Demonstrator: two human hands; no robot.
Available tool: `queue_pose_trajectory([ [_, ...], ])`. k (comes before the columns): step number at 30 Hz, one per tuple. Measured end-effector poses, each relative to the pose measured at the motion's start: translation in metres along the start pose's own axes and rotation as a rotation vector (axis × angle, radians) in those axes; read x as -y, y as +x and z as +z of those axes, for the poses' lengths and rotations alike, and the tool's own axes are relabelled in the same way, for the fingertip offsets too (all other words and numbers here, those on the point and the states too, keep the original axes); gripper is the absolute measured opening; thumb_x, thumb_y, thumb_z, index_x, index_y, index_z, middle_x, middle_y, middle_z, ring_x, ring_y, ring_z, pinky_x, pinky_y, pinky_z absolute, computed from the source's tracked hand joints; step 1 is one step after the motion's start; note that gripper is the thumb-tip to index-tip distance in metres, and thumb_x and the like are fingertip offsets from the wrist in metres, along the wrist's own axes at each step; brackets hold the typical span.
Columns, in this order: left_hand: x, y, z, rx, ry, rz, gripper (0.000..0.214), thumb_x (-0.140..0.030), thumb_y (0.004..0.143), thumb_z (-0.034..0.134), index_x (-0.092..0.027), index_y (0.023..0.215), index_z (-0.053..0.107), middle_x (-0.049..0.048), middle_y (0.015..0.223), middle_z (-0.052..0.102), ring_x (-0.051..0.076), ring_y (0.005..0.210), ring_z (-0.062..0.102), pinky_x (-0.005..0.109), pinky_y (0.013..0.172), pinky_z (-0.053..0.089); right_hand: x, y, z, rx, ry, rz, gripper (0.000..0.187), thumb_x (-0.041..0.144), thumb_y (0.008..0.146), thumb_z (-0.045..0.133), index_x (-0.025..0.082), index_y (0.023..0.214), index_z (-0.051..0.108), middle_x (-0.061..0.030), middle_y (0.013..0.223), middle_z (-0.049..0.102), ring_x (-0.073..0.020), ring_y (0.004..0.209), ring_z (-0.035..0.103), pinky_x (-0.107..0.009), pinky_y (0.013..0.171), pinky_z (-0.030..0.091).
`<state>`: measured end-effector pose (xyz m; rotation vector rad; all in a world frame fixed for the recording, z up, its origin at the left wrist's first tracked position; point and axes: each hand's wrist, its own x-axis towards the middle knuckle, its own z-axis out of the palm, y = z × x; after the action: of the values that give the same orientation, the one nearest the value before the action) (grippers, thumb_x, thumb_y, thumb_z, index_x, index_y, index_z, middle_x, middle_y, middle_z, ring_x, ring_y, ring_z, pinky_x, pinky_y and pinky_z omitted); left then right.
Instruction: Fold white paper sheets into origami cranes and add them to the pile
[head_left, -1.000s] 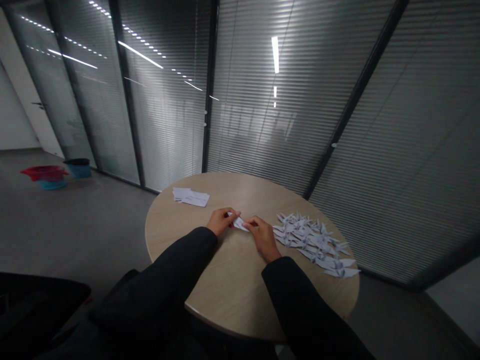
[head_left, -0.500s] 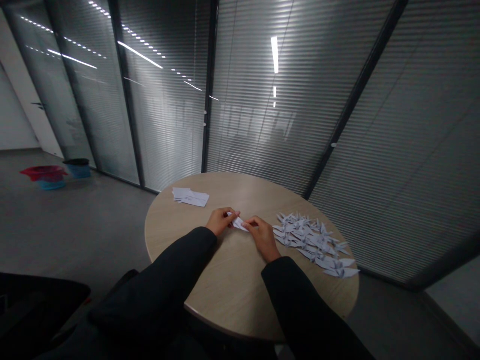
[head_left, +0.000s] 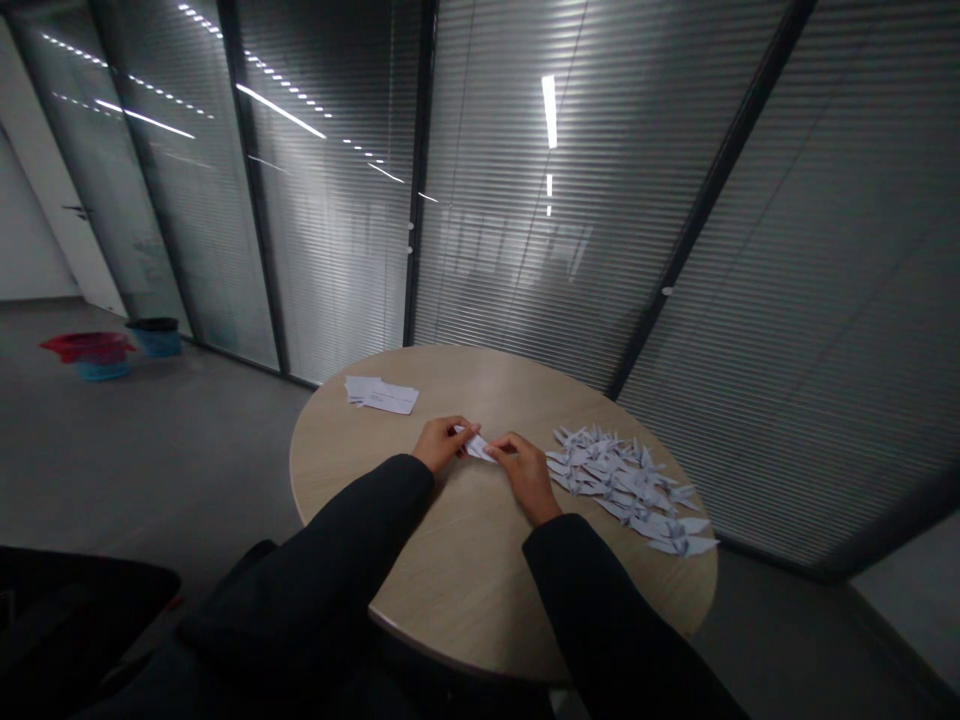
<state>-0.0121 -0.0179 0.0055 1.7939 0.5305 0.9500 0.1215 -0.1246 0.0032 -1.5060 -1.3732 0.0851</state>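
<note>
Between my two hands is a small folded piece of white paper [head_left: 477, 446], held just above the middle of the round table. My left hand [head_left: 444, 442] pinches its left end between thumb and fingers. At its right end, my right hand [head_left: 523, 472] grips the paper the same way. The fingers hide both ends, so the exact fold cannot be made out. To the right of my right hand lie several folded paper cranes [head_left: 611, 475], packed close together in rows. A small stack of white paper sheets [head_left: 386, 394] rests at the far left of the table.
The round wooden table [head_left: 450, 590] stands against a glass partition with blinds [head_left: 517, 230]. On the floor at left are a bin with a red liner [head_left: 94, 352] and a bin with a black liner [head_left: 156, 337]. A dark object [head_left: 82, 620] fills the lower left.
</note>
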Motion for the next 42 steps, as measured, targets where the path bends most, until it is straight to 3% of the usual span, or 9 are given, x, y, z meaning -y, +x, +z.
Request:
queue_pose_trajectory([
  [6,-0.0063,-0.0010,0.0001,-0.012,-0.035,-0.025,0.043,-0.055,0.070,0.060,-0.012,0.071,0.063,0.0026,0.055,0.059,0.011,0.045,0.054,0.023,0.047,0.043,-0.0049,0.0004,0.0014,-0.071,-0.065,0.020,0.027,0.044,0.071,0.064,0.020,0.062,0.057,0.0011,0.061,0.060,-0.0147,0.060,0.054,-0.026,0.059,0.039],
  [14,-0.0076,-0.0010,-0.0013,-0.005,-0.058,-0.035,0.048,-0.059,0.070,0.057,-0.012,0.068,0.061,0.0021,0.056,0.059,0.010,0.043,0.052,0.022,0.044,0.041,-0.0001,0.0004,0.0007,-0.074,-0.027,-0.002,0.026,0.045,0.074,0.060,0.020,0.070,0.059,-0.0013,0.071,0.063,-0.0163,0.068,0.057,-0.028,0.066,0.042],
  [19,-0.0071,-0.0022,-0.0005,0.003,-0.012,-0.021,0.046,-0.058,0.070,0.058,-0.012,0.068,0.062,0.0019,0.055,0.058,0.011,0.043,0.052,0.022,0.045,0.040,0.0041,-0.0011,0.0007,-0.028,0.002,-0.036,0.021,0.040,0.077,0.058,0.019,0.078,0.060,-0.0029,0.079,0.064,-0.0172,0.074,0.057,-0.029,0.072,0.044],
  [26,-0.0063,-0.0032,-0.0004,0.022,0.065,0.012,0.044,-0.056,0.071,0.058,-0.012,0.069,0.063,0.0003,0.052,0.057,0.011,0.045,0.053,0.021,0.047,0.039,0.0015,-0.0013,0.0030,0.069,0.023,-0.078,0.018,0.035,0.081,0.053,0.019,0.079,0.062,-0.0031,0.080,0.064,-0.0168,0.076,0.058,-0.028,0.073,0.044],
  [31,-0.0083,-0.0045,0.0004,0.039,0.110,0.015,0.043,-0.055,0.072,0.057,-0.013,0.068,0.063,-0.0007,0.048,0.055,0.011,0.045,0.052,0.021,0.047,0.037,0.0029,-0.0010,0.0025,0.071,-0.010,-0.108,0.018,0.033,0.082,0.050,0.019,0.075,0.059,-0.0035,0.078,0.063,-0.0173,0.075,0.058,-0.028,0.072,0.044],
  [37,-0.0040,-0.0023,0.0016,0.101,0.002,-0.046,0.048,-0.060,0.068,0.058,-0.012,0.071,0.061,0.0009,0.057,0.058,0.010,0.043,0.052,0.021,0.044,0.040,0.0019,-0.0017,0.0018,0.069,-0.037,-0.104,0.017,0.032,0.082,0.048,0.020,0.074,0.057,-0.0033,0.077,0.062,-0.0172,0.072,0.057,-0.027,0.069,0.042],
  [42,-0.0026,-0.0015,0.0016,0.169,-0.117,-0.064,0.049,-0.059,0.063,0.064,-0.011,0.072,0.061,0.0045,0.065,0.061,0.011,0.050,0.057,0.022,0.045,0.045,-0.0011,-0.0003,0.0012,-0.009,-0.023,-0.092,0.019,0.033,0.083,0.045,0.020,0.079,0.056,-0.0043,0.080,0.061,-0.0181,0.078,0.057,-0.028,0.072,0.042],
])
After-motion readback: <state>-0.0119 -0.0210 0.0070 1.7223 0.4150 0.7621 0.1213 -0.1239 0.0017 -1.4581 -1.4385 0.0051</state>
